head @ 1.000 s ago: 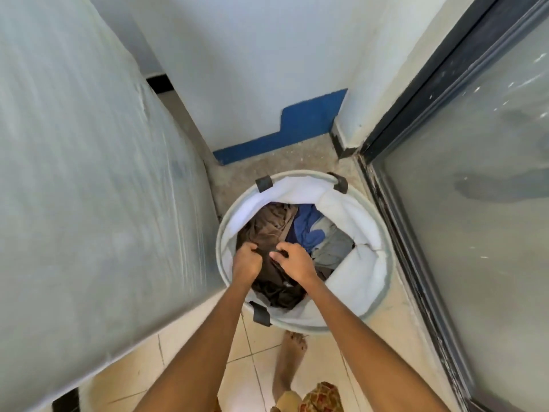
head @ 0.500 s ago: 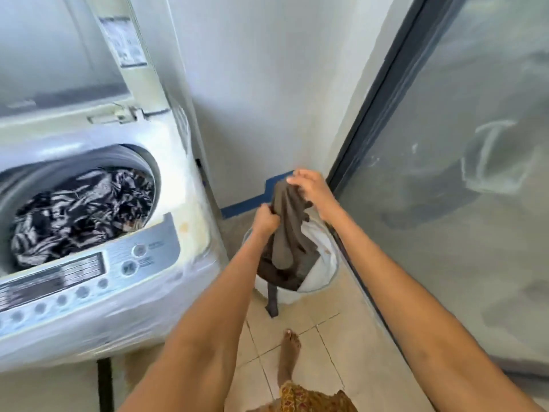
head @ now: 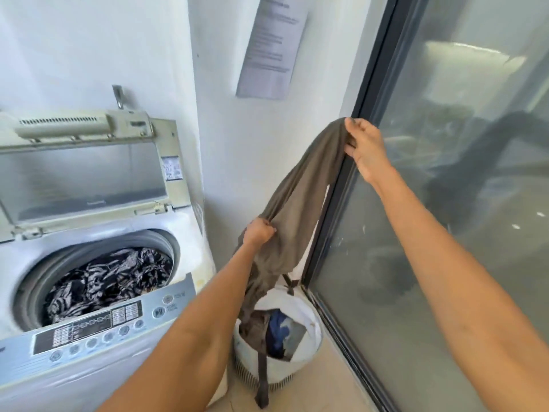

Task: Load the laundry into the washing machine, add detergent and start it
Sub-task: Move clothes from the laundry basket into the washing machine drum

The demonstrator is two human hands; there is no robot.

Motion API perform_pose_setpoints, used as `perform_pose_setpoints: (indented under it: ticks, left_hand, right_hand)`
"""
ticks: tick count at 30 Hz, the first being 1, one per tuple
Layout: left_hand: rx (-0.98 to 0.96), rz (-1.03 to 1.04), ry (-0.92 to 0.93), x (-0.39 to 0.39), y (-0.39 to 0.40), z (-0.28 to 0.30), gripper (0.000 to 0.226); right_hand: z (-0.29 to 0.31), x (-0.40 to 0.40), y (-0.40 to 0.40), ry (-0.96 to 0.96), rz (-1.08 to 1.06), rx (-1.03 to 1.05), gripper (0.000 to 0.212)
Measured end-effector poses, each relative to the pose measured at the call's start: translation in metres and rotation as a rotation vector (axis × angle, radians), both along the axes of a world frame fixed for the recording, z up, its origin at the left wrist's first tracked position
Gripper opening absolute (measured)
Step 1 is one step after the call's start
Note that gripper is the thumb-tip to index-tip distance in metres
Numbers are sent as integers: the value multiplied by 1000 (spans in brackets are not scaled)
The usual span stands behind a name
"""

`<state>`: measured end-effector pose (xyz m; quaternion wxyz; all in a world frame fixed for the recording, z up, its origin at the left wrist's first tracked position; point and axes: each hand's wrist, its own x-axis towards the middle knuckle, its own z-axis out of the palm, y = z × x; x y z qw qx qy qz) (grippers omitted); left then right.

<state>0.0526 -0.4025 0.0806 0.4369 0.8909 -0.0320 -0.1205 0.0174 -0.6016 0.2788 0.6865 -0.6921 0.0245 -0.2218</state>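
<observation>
A brown garment hangs stretched between both my hands above the white laundry basket. My right hand grips its top end high up by the glass door. Lower down, my left hand grips a bunch of the same cloth, and its tail trails into the basket. Blue and grey clothes lie inside the basket. The top-load washing machine stands at left with its lid up. A black-and-white patterned cloth lies in its drum.
The machine's control panel faces me at lower left. A glass sliding door with a dark frame runs along the right. A paper notice hangs on the white wall. The basket sits on tiled floor in the narrow gap.
Both hands have lifted the brown garment out of the basket and pulled it upward; my right hand rose highest. The view swung up from the basket to the open washing machine.
</observation>
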Motion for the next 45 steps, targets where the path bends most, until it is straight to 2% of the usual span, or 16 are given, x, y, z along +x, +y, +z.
perform_pose_setpoints:
  ticks: [3, 5, 10, 12, 17, 20, 23, 26, 28, 31, 33, 37, 39, 41, 43, 45]
  left_hand:
    - [-94, 185, -91, 19, 5, 55, 32]
    - [-138, 271, -147, 34, 17, 90, 34]
    - [-255, 376, -286, 49, 33, 165, 30]
    - [-291, 370, -321, 51, 36, 190, 32]
    - [-378, 323, -445, 44, 61, 241, 33]
    - [-408, 326, -611, 32, 92, 276, 33]
    - [-427, 335, -745, 16, 132, 314, 28]
    - [-490, 364, -857, -3, 184, 343, 25]
    - [-489, 365, -888, -16, 224, 348, 25]
    - [-450, 356, -848, -29, 275, 337, 23]
    - [-386, 428, -766, -29, 309, 315, 19]
    - [-238, 728, -597, -13, 372, 234, 15]
    - [-317, 817, -482, -9, 392, 186, 16]
    - [-415, 839, -346, -5, 405, 132, 18]
    - [-464, 815, -310, 7, 416, 77, 22]
    - [-331, 739, -321, 18, 421, 32, 11]
  right_hand:
    - [9, 7, -28, 129, -197, -423, 23]
    - [3, 7, -39, 180, -256, -530, 31]
    - [-16, 10, -29, 219, -369, -409, 15]
    - [-17, 14, -16, 193, -330, -344, 19]
    - [15, 32, 57, 168, 199, -547, 50]
    - [32, 48, 127, 197, 346, -566, 64]
    - [45, 57, 194, 45, 300, -459, 47]
    - [63, 67, 255, -91, 317, -210, 14]
    - [74, 74, 294, -125, 369, -98, 12]
    - [75, 81, 343, -119, 410, -37, 14]
    - [55, 86, 375, -61, 381, -71, 15]
    - [-27, 102, 423, 66, 301, -374, 7]
    - [-70, 100, 442, 211, 341, -453, 9]
    - [-109, 94, 457, 294, 330, -421, 10]
    - [-139, 92, 471, 240, 245, -354, 23]
    - [-160, 93, 480, 114, 155, -428, 32]
